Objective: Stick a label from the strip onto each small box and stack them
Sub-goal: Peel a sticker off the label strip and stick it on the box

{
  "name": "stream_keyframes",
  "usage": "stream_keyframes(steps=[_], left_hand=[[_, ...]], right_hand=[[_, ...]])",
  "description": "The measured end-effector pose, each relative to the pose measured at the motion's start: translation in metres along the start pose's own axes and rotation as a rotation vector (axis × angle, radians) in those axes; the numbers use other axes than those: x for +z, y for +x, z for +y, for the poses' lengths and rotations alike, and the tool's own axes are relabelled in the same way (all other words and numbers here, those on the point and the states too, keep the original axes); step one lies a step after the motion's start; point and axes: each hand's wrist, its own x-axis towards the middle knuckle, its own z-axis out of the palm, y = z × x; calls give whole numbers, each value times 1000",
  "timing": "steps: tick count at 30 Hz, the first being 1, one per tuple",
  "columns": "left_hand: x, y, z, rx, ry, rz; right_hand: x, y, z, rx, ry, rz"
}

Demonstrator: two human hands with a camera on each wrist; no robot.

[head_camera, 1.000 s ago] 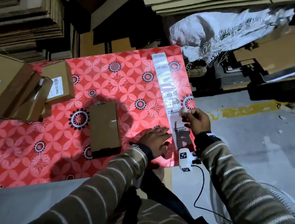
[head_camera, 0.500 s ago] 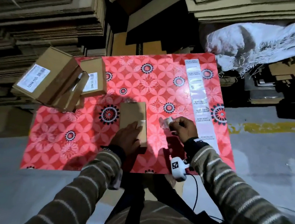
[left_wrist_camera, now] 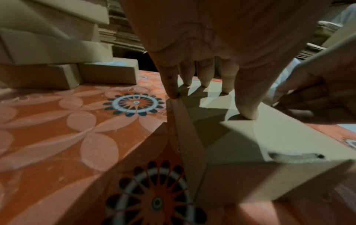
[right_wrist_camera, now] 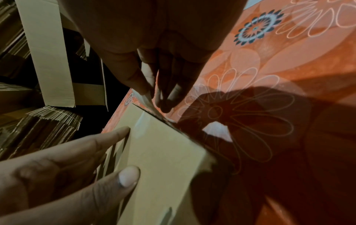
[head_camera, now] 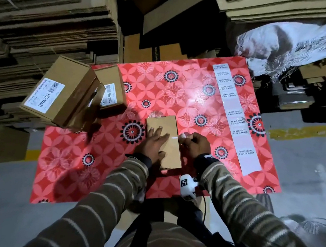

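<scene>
Red mat [head_camera: 100, 157]: right hand [head_camera: 195, 146] pinches label [head_camera: 183, 135] (box-side).

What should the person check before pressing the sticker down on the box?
1. Box held steady: ok. The left hand rests flat with straight fingers on the small box.
2. Label in hand: ok. The right hand pinches the label.
3. Label reaches the box: ok. It sits at the box's right edge, partly on the top.
4. Label straight and smooth: cannot tell, too small and blurred.
5. More labels left: ok. The label strip still has printed labels.
6. Stack to put it on: ok. The labelled boxes are piled at the left of the red mat.
</scene>
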Motion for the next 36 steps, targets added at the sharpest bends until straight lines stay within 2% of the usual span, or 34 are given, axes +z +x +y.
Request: stream_keyframes(steps=[12, 16, 25, 29, 32, 36], left_hand=[[-8, -6, -7, -10, -119, 6], [-8, -6, -8, -14, -130, 18], [-8, -5, -11, -3, -117, 37], [-8, -6, -11, 10, -112, 47], [-11, -7, -9, 12, -96, 50], [-16, -10, -7, 17, -92, 38]], right_hand=[[24, -7, 7, 7, 32, 107], [27, -10, 1, -17, -21, 120], [40, -13, -4, -44, -201, 79], [48, -20, -2, -152, -255, 33], [48, -25, -1, -161, -337, 35], [41, -27, 5, -170, -164, 77]])
